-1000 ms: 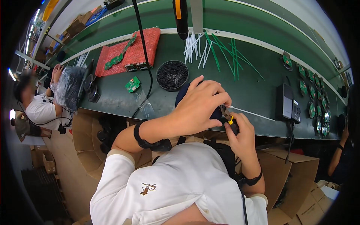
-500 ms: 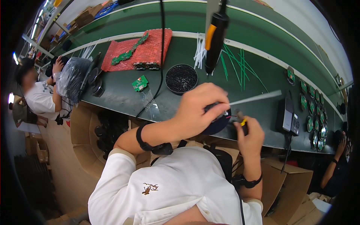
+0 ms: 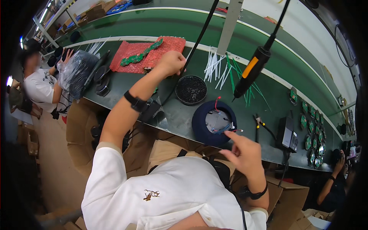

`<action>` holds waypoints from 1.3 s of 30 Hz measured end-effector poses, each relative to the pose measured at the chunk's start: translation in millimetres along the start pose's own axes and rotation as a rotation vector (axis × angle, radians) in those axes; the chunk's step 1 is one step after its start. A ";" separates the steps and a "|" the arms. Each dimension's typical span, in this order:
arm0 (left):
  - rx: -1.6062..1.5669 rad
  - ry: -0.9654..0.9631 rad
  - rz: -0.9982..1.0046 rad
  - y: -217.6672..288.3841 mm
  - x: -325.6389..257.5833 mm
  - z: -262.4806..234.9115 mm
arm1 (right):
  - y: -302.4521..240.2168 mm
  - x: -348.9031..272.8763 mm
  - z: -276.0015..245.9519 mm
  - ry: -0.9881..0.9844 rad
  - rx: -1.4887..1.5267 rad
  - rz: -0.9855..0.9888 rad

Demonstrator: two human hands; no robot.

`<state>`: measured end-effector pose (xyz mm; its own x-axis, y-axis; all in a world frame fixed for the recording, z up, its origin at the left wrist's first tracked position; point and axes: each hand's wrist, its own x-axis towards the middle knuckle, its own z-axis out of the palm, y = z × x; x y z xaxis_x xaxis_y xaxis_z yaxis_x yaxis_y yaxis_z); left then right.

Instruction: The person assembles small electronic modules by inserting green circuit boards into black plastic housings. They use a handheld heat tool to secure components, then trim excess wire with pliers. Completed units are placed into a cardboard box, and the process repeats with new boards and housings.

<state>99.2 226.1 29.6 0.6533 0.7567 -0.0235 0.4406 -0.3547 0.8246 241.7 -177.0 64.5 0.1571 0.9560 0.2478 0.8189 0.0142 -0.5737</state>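
Observation:
My left hand reaches over the right end of the red bubble wrap, its fingers curled in; what they hold, if anything, is hidden. A green circuit-board strip lies on the wrap. In front of me on the bench sits a navy, round, ring-like housing, its grey inside facing up and thin red wires with small connectors coming out. Beside its near right edge is my right hand, thumb and fingers apart with nothing between them. Side cutters with black and yellow handles lie farther right.
An electric screwdriver hangs above the bench. White and green ties lie behind a dish of small black pieces. A black box and several round boards stand right. Co-workers sit at both sides.
The pale strip has left my left hand, which has moved left to the bubble wrap. My right hand has let go of the side cutters, now on the bench. The housing is uncovered.

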 end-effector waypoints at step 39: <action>0.318 0.525 -0.034 -81.4 -135.7 -115.4 | 343.9 258.5 -135.5 0.292 -0.523 0.362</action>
<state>-96.4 215.7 30.9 0.2809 0.9110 0.3019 0.6708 -0.4113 0.6171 638.7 35.3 37.0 0.5519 0.7553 0.3534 0.8339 -0.5031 -0.2271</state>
